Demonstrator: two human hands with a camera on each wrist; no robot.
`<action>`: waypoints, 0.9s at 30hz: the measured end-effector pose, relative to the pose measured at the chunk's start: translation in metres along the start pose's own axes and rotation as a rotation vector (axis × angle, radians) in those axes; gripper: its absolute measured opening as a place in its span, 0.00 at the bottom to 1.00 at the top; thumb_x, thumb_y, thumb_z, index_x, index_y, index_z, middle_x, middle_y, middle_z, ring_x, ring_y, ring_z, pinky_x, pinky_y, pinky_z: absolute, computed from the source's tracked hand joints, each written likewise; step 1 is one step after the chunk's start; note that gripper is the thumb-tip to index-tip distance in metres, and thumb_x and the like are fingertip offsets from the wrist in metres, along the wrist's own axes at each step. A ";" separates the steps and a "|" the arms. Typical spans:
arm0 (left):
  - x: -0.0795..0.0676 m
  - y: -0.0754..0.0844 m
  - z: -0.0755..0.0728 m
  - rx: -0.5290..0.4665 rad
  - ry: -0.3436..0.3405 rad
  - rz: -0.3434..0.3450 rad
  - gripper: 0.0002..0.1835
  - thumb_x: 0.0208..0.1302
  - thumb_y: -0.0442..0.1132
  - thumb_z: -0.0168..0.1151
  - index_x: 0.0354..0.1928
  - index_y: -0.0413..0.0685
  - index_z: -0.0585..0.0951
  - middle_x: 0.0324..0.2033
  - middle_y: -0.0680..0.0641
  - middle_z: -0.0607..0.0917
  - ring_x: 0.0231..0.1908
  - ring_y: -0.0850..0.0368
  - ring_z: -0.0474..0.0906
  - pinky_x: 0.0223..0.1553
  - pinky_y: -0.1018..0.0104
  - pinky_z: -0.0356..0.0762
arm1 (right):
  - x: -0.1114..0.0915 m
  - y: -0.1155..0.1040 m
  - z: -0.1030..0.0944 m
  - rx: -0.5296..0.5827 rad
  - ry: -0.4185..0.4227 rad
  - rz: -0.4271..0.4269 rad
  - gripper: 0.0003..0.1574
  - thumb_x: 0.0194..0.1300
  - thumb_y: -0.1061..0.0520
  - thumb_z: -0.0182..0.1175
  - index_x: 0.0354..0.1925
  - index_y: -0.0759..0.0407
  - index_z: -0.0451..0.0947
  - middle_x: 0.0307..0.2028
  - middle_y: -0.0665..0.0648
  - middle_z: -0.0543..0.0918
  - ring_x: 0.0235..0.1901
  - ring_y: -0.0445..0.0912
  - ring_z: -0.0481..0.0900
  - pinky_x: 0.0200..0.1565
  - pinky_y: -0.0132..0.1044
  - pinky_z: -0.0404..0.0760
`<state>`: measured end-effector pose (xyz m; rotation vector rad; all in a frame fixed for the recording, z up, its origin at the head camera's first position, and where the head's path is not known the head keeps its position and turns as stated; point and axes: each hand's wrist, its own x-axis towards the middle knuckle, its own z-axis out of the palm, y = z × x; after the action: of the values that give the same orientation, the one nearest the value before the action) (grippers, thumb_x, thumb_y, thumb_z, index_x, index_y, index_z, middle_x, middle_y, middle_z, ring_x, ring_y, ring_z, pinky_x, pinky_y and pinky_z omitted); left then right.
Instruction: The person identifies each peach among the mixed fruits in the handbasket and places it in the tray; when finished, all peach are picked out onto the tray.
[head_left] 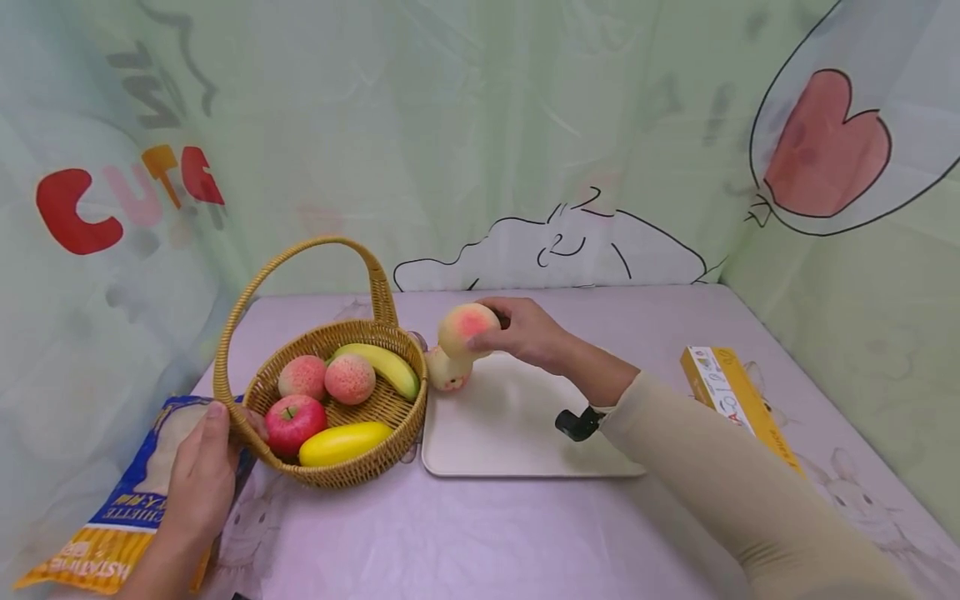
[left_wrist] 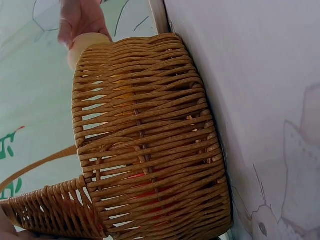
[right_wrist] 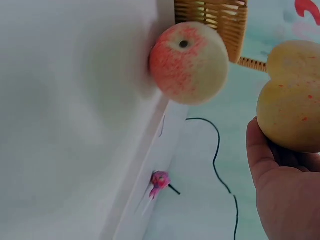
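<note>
My right hand (head_left: 528,333) holds a pale yellow peach (head_left: 457,327) with a pink blush, raised above the tray's far left corner. A second peach (head_left: 448,371) sits on the beige tray (head_left: 525,442) just below it, close to the basket. At the left, my left hand (head_left: 201,475) grips the wicker basket (head_left: 352,475) where its tall handle meets the rim, thumb outside. Inside the basket lie a red apple (head_left: 295,427), a banana (head_left: 390,371), a yellow oblong fruit (head_left: 345,443) and two speckled pink peaches (head_left: 350,379). Basket weave fills most of the left wrist view.
A blue and yellow pasta bag (head_left: 127,517) lies left of the basket, partly behind my left hand. On the right, a yellow and white box (head_left: 738,404) lies past my right forearm. Printed curtains (head_left: 480,125) stand around the table's back and sides.
</note>
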<state>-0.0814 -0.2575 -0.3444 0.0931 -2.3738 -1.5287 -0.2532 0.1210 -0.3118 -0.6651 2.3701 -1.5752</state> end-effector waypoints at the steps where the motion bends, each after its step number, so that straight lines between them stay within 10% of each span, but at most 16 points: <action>1: 0.000 0.000 0.000 -0.001 0.000 -0.003 0.30 0.85 0.56 0.25 0.53 0.36 0.69 0.44 0.49 0.74 0.50 0.60 0.72 0.55 0.90 0.68 | -0.001 0.002 -0.002 0.000 0.006 0.004 0.30 0.60 0.56 0.73 0.61 0.56 0.80 0.49 0.57 0.87 0.48 0.49 0.82 0.52 0.40 0.83; 27: 0.001 -0.003 0.000 -0.004 -0.011 0.000 0.30 0.85 0.57 0.25 0.52 0.38 0.69 0.44 0.48 0.74 0.51 0.61 0.71 0.56 0.90 0.68 | -0.002 0.061 -0.013 -0.131 0.133 0.220 0.35 0.60 0.48 0.74 0.62 0.60 0.79 0.52 0.58 0.84 0.48 0.49 0.76 0.50 0.38 0.75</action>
<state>-0.0827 -0.2588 -0.3466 0.0837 -2.3796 -1.5372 -0.2718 0.1522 -0.3630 -0.3166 2.5580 -1.4220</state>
